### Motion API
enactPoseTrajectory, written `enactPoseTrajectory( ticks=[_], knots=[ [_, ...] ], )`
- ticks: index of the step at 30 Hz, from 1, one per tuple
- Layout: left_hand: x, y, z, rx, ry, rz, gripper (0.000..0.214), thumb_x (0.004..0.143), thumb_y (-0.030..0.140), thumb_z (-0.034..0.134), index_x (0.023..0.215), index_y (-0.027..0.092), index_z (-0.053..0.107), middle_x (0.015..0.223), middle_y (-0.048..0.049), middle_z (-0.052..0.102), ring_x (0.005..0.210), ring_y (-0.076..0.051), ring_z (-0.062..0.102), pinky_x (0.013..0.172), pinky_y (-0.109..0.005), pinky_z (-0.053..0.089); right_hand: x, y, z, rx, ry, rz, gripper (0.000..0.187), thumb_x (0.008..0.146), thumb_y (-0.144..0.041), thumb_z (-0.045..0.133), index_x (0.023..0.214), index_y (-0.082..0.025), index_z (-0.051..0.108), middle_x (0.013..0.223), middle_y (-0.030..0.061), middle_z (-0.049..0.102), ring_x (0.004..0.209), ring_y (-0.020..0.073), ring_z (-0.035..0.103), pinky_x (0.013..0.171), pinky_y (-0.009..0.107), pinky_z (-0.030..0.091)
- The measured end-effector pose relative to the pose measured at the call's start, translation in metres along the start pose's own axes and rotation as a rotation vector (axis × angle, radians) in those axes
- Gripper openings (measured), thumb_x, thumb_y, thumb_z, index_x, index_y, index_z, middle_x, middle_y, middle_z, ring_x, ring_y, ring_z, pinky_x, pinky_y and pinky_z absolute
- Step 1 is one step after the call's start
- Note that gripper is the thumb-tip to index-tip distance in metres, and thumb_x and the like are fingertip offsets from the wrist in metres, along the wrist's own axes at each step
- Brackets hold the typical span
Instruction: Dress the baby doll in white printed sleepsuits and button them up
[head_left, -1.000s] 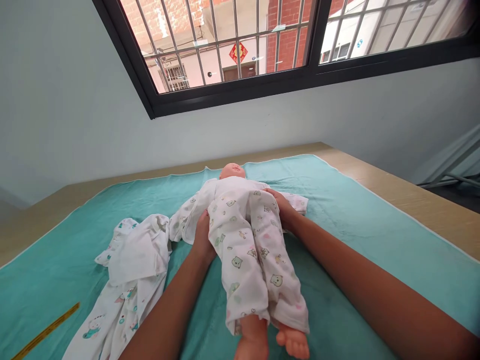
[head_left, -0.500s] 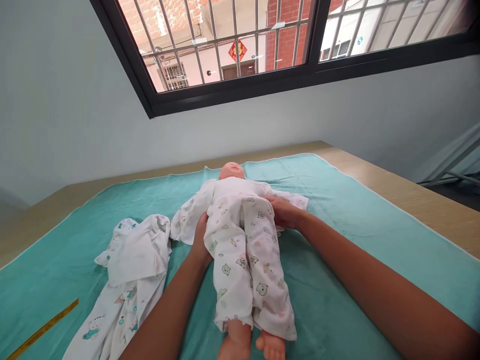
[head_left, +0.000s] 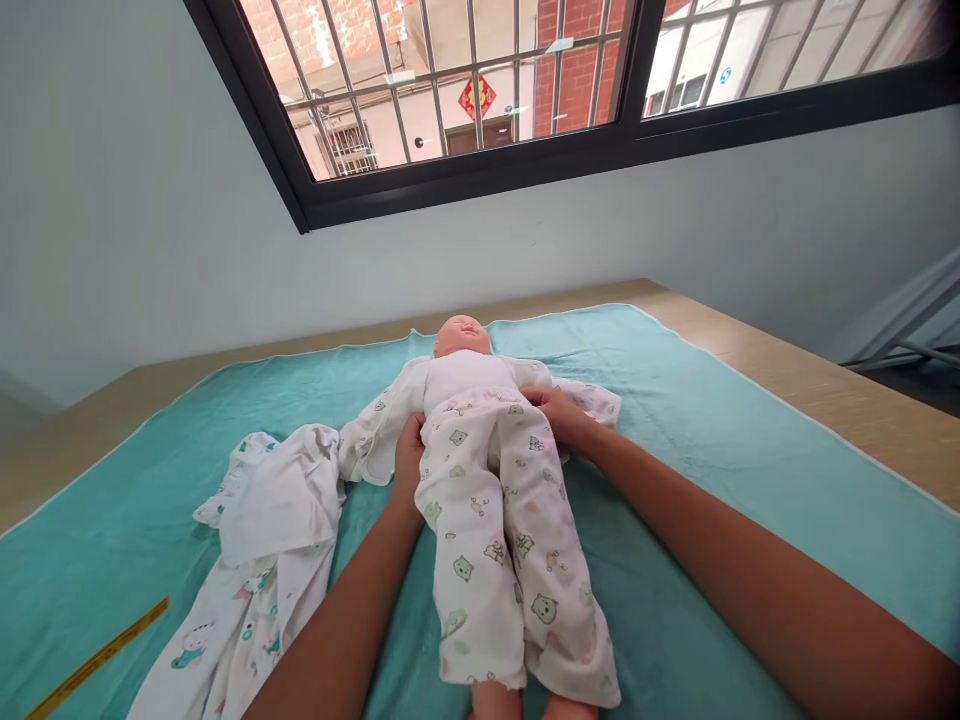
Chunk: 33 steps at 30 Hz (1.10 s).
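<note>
A baby doll (head_left: 462, 338) lies on its back on a teal blanket (head_left: 697, 440), head toward the window. It wears a white top and white trousers (head_left: 502, 540) printed with small bears. My left hand (head_left: 409, 455) grips the trousers' waistband at the doll's left side in view. My right hand (head_left: 559, 418) grips the waistband on the other side. Both hands have fingers curled into the cloth. The doll's feet barely show at the bottom edge.
A heap of white printed baby clothes (head_left: 259, 540) lies on the blanket left of the doll. A yellow tape strip (head_left: 97, 660) crosses the blanket's near left corner. The wooden table edge (head_left: 825, 400) runs along the right. A barred window (head_left: 480, 90) is above.
The trousers' waistband has been drawn back up the doll's belly after sliding down. The legs now lie lower and flatter, with the feet nearly out of view.
</note>
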<state>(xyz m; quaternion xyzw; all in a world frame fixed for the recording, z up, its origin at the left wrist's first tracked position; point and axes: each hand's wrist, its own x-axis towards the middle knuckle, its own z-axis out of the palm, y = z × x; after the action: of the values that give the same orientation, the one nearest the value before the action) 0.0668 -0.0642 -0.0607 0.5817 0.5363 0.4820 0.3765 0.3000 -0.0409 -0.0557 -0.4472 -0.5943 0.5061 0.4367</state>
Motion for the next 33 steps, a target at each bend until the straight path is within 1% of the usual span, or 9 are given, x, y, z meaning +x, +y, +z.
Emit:
enactPoseTrajectory(
  ticks=[4, 9, 12, 15, 18, 23, 27, 30, 33],
  knots=[
    [0.001, 0.007, -0.007, -0.042, 0.096, -0.039, 0.017, 0.068, 0.025, 0.062, 0.084, 0.021, 0.055, 0.08, -0.0002, 0.062, 0.079, -0.019, 0.055, 0.07, -0.031, 0.046, -0.002, -0.017, -0.02, -0.349, -0.071, -0.089, 0.01, 0.068, -0.023, 0.064, 0.075, -0.02, 0.071, 0.079, 0.0005, 0.069, 0.077, 0.0211, 0.059, 0.067, 0.031, 0.045],
    [0.007, 0.013, -0.016, -0.066, 0.069, 0.053, 0.018, 0.08, 0.033, 0.055, 0.085, 0.019, 0.064, 0.099, -0.0045, 0.065, 0.096, -0.021, 0.057, 0.086, -0.032, 0.045, -0.004, -0.032, -0.028, -0.303, 0.023, -0.136, 0.019, 0.077, -0.034, 0.06, 0.083, -0.019, 0.07, 0.081, 0.0031, 0.067, 0.073, 0.0177, 0.056, 0.066, 0.03, 0.044],
    [0.012, 0.013, -0.02, -0.032, -0.032, 0.129, 0.022, 0.079, 0.039, 0.062, 0.086, 0.019, 0.064, 0.123, -0.0065, 0.058, 0.111, -0.022, 0.054, 0.095, -0.032, 0.041, -0.001, -0.03, -0.019, -0.298, 0.08, -0.188, 0.023, 0.077, -0.042, 0.062, 0.085, -0.02, 0.066, 0.09, 0.0029, 0.063, 0.08, 0.0176, 0.056, 0.072, 0.031, 0.045],
    [0.016, 0.013, -0.024, -0.01, -0.192, 0.166, 0.02, 0.077, 0.036, 0.066, 0.087, 0.02, 0.062, 0.138, -0.0072, 0.046, 0.12, -0.023, 0.05, 0.097, -0.031, 0.04, 0.002, -0.027, -0.014, -0.329, -0.017, -0.201, 0.025, 0.075, -0.043, 0.067, 0.085, -0.021, 0.063, 0.113, 0.0044, 0.056, 0.09, 0.018, 0.056, 0.08, 0.032, 0.045],
    [0.018, 0.019, -0.025, 0.095, -0.248, 0.183, 0.016, 0.075, 0.033, 0.067, 0.082, 0.02, 0.059, 0.141, -0.0071, 0.043, 0.125, -0.024, 0.045, 0.099, -0.032, 0.038, 0.003, -0.029, -0.015, -0.381, -0.105, -0.208, 0.022, 0.074, -0.04, 0.067, 0.079, -0.02, 0.06, 0.127, 0.0059, 0.049, 0.098, 0.0199, 0.054, 0.083, 0.033, 0.044],
    [0.023, 0.028, -0.025, 0.222, -0.217, 0.252, 0.019, 0.08, 0.036, 0.06, 0.072, 0.02, 0.053, 0.131, -0.0066, 0.054, 0.109, -0.023, 0.054, 0.092, -0.033, 0.04, 0.002, -0.043, -0.014, -0.529, -0.113, -0.301, 0.025, 0.078, -0.036, 0.061, 0.066, -0.02, 0.048, 0.121, 0.0047, 0.055, 0.103, 0.0216, 0.051, 0.08, 0.032, 0.042],
    [0.039, 0.029, -0.025, 0.313, -0.139, 0.269, 0.019, 0.082, 0.037, 0.056, 0.073, 0.022, 0.049, 0.096, -0.0028, 0.066, 0.079, -0.018, 0.057, 0.074, -0.03, 0.042, 0.016, -0.054, -0.01, -0.74, -0.035, -0.316, 0.022, 0.08, -0.036, 0.059, 0.068, -0.022, 0.047, 0.088, 0.0013, 0.063, 0.077, 0.0179, 0.052, 0.067, 0.029, 0.036],
    [0.057, 0.027, -0.02, 0.473, -0.006, 0.278, 0.015, 0.084, 0.036, 0.053, 0.076, 0.024, 0.047, 0.069, 0.002, 0.058, 0.064, -0.017, 0.05, 0.063, -0.027, 0.034, 0.034, -0.05, -0.003, -0.898, 0.074, -0.327, 0.023, 0.081, -0.036, 0.055, 0.067, -0.022, 0.043, 0.064, -0.0017, 0.053, 0.062, 0.0157, 0.044, 0.06, 0.028, 0.028],
    [0.068, 0.02, -0.01, 0.566, 0.109, 0.267, 0.012, 0.085, 0.035, 0.051, 0.08, 0.025, 0.048, 0.065, 0.0022, 0.054, 0.06, -0.018, 0.049, 0.06, -0.027, 0.029, 0.049, -0.035, 0.006, -0.838, 0.288, -0.265, 0.021, 0.082, -0.036, 0.052, 0.07, -0.023, 0.041, 0.06, -0.0032, 0.047, 0.058, 0.0151, 0.04, 0.058, 0.028, 0.025]
  ],
)
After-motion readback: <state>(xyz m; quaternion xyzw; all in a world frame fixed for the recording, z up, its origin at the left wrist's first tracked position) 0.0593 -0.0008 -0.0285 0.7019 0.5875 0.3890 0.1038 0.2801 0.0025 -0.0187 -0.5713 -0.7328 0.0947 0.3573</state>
